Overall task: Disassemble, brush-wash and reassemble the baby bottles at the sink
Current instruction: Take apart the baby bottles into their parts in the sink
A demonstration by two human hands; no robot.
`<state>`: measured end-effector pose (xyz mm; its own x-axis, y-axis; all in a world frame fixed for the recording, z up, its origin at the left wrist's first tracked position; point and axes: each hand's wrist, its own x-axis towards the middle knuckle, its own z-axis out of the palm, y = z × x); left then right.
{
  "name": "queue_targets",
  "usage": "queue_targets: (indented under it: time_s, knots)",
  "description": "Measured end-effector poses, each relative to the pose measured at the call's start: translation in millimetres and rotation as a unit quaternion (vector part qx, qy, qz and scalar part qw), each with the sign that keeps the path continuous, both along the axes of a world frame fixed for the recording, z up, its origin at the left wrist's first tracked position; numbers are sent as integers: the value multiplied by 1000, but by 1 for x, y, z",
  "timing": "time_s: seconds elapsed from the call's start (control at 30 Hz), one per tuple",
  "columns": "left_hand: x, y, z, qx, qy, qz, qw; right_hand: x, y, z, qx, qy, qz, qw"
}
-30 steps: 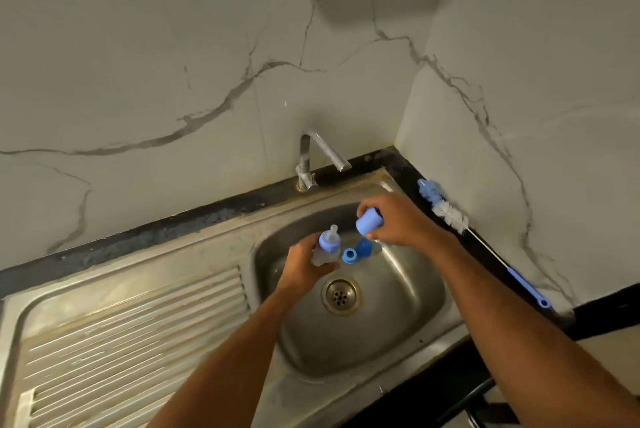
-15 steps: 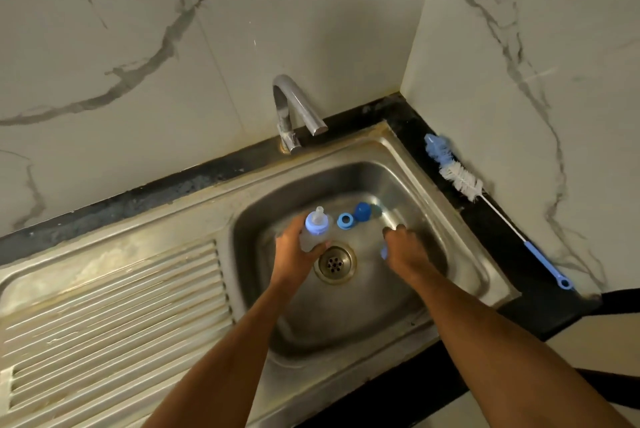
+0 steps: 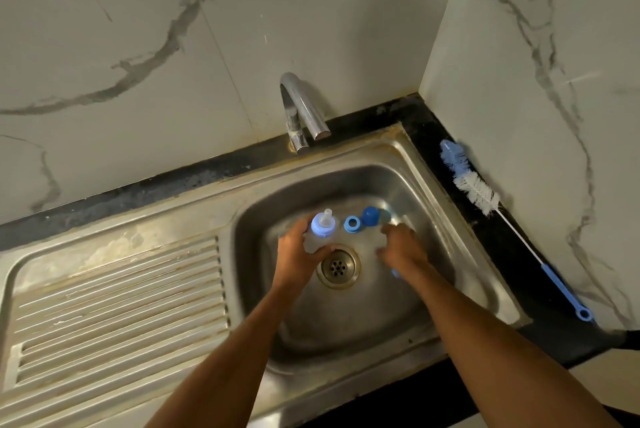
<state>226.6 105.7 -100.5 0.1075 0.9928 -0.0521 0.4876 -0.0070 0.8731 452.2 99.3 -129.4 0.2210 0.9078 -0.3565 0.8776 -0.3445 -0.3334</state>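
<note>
The left hand (image 3: 298, 256) is wrapped around a baby bottle (image 3: 320, 230) in the middle of the frame, fingers and thumb curled round its clear body. The bottle stands almost straight up inside the sink bowl (image 3: 450, 219), just above the round drain (image 3: 337, 266). It has a light blue ring on top and a see-through teat poking up.

Just right of the bottle sit two loose blue parts on the sink floor: a small ring (image 3: 352, 223) and a darker blue cap (image 3: 370, 216), touching each other.

The right hand (image 3: 401, 249) reaches down to the right of the drain, back of the hand facing up. It is blurry, so it is hard to tell if its fingers are holding anything. A bit of blue shows under the wrist.

Both bare arms come up from the bottom of the frame.

A bottle brush (image 3: 512, 226) with white and blue bristles and a blue handle lies on the dark counter at the right. The tap (image 3: 301, 112) stands above the bowl, and the ribbed draining board (image 3: 114, 306) fills the lower left.
</note>
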Motion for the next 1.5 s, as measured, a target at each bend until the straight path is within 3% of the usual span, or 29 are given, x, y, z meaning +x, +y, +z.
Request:
queue_targets:
  time_s: [0.1,0.17,0.3,0.47,0.7,0.87,0.93,1.03,1.13,1.23,1.4,1.5]
  knots:
    - [-1,1,1,7,23,15,1000,-24,21,50,150,267,-104,946]
    - [-2,1,5,13,38,20,999,-46,29,85,166,317,-79,930]
    - [-2,-2,20,37,55,13,998,-80,34,124,70,106,76,989]
    - [-18,-1,40,73,47,-20,996,-96,30,145,73,85,125,986]
    - [-41,5,54,79,-9,-117,990,-94,26,172,73,31,298,951]
    - [-53,10,50,56,-3,-194,979,-97,13,171,93,-74,492,862]
    - [-53,9,49,55,-25,-177,982,-97,11,170,105,-33,464,879]
    - [-51,5,48,66,-35,-151,986,-101,12,179,112,95,312,938]
    - [-52,6,47,66,-16,-135,989,-114,11,187,154,41,164,973]
    - [-51,7,48,70,4,-151,986,-125,5,184,96,-37,164,981]
    - [-59,5,43,65,-2,-132,989,-124,0,181,54,44,250,966]
    - [-61,4,47,70,7,-137,988,-127,-1,178,94,42,155,982]
